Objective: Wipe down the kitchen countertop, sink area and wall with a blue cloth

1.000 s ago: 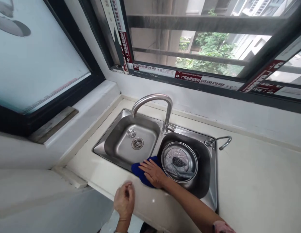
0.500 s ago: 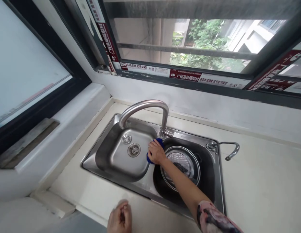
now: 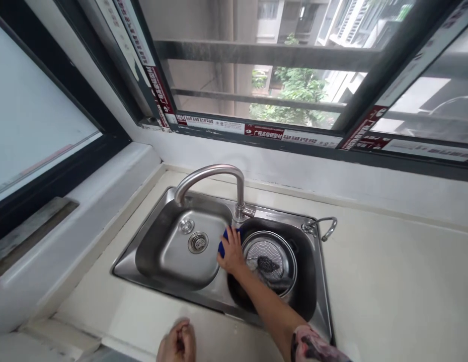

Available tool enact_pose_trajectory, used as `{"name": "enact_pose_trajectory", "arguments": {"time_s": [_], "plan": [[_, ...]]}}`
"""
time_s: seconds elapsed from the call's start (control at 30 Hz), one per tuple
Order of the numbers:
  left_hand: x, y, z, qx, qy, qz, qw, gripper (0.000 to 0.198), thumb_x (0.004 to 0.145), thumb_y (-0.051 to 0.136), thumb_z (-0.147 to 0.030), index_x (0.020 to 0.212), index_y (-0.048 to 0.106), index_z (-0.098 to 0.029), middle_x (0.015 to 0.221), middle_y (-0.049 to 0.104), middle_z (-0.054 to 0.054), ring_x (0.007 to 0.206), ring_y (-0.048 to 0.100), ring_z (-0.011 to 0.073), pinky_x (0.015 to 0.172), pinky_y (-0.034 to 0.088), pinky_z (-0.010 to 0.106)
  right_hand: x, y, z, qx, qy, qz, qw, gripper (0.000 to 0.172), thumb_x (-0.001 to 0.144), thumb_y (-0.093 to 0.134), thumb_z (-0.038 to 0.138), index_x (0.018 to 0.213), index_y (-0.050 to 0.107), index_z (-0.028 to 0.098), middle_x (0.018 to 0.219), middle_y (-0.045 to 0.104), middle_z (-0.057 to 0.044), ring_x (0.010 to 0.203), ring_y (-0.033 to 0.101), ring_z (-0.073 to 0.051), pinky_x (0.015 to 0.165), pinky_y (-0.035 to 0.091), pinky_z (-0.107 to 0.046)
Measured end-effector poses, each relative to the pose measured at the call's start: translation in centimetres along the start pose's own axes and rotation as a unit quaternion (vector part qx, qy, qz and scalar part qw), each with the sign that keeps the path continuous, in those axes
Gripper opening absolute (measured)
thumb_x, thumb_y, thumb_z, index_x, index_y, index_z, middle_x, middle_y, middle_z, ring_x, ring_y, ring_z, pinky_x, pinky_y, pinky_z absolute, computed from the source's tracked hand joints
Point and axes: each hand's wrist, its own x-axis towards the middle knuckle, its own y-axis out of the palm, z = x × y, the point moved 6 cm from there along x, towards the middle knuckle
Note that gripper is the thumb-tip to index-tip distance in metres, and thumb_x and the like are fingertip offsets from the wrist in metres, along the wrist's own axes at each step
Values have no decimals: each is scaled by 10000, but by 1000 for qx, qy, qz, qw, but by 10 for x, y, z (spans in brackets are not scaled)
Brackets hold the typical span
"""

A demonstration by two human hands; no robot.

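The step in hand looks like wiping the sink [image 3: 169, 271]: the right hand [image 3: 230, 253], near the middle of the frame, lies palm down with fingers spread over a blue cloth [image 3: 223, 240] and presses it onto the steel ridge between the two basins, just below the base of the tap [image 3: 239, 208]. Only a small part of the cloth shows past the fingertips.

The left hand [image 3: 177, 344] sits at the bottom edge of the frame on the pale surface [image 3: 388, 281], fingers curled loosely together and holding nothing that can be seen.

To the left of the cloth is the empty basin with its drain [image 3: 198, 242]. To the right, the darker basin holds a round metal strainer bowl [image 3: 269, 254] with a dark scrubber [image 3: 264, 262] and a grey rag inside. A small second tap [image 3: 320, 226] stands at the sink's upper right corner.

As a judgement, the next move calls for keeping flat pressure on the cloth while working around the tap base, steering clear of the strainer bowl's rim just beside the wrist.
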Motion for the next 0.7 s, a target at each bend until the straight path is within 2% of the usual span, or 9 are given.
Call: {"name": "enact_pose_trajectory", "arguments": {"time_s": [0.13,0.2,0.33,0.43,0.5,0.57,0.63,0.7], "plan": [[3,-4,-13,2,4,7,1000,385,858,461,-516,938,717,-239,829,753,95,828,683,293,796,533,427,-35,17,14,38,1,42,998,382,854,685,229,1228,671,152,1737,101,-165,1600,15,-402,1256,121,-700],[4,-8,-19,18,-4,9,1000,414,863,437,-516,961,721,-231,814,739,102,843,676,310,779,520,430,-50,24,17,56,3,66,996,309,893,663,212,1198,686,168,1743,87,-147,1600,11,-409,1245,155,-708],[4,-11,-28,42,-18,36,998,471,881,377,-510,1023,716,-217,837,727,116,889,665,323,785,489,431,-84,33,25,89,-26,96,991,390,936,566,127,1311,643,198,1740,115,-139,1603,58,-384,1237,256,-676],[4,-11,-31,46,-22,44,998,482,897,359,-517,1053,710,-225,870,720,115,889,668,304,758,479,401,-109,30,30,95,-48,118,987,456,946,500,96,1378,603,195,1712,234,-146,1588,198,-328,1247,344,-551],[4,-11,-31,47,-15,44,998,482,903,357,-519,1062,707,-228,899,725,118,901,669,305,763,476,397,-120,19,26,111,-38,127,985,474,966,500,148,1429,565,222,1643,399,-128,1517,388,-284,1217,419,-478],[6,-10,-31,46,-8,47,998,478,902,359,-514,1066,703,-226,929,736,126,926,669,313,789,472,402,-127,-5,13,151,9,109,983,475,986,514,240,1460,541,249,1523,559,-104,1400,542,-265,1185,462,-467],[8,-8,-31,46,-10,63,997,488,902,344,-510,1079,697,-223,934,742,133,930,671,319,796,466,405,-136,-43,-11,226,88,60,968,455,1000,520,364,1436,572,243,1386,669,-102,1298,626,-282,1146,498,-496],[9,-7,-33,44,-15,85,995,511,900,325,-516,1098,690,-217,941,745,141,920,676,324,787,463,405,-152,-89,-37,324,159,15,933,515,1019,464,503,1411,598,196,1291,718,-129,1208,682,-309,1068,554,-522]]}}
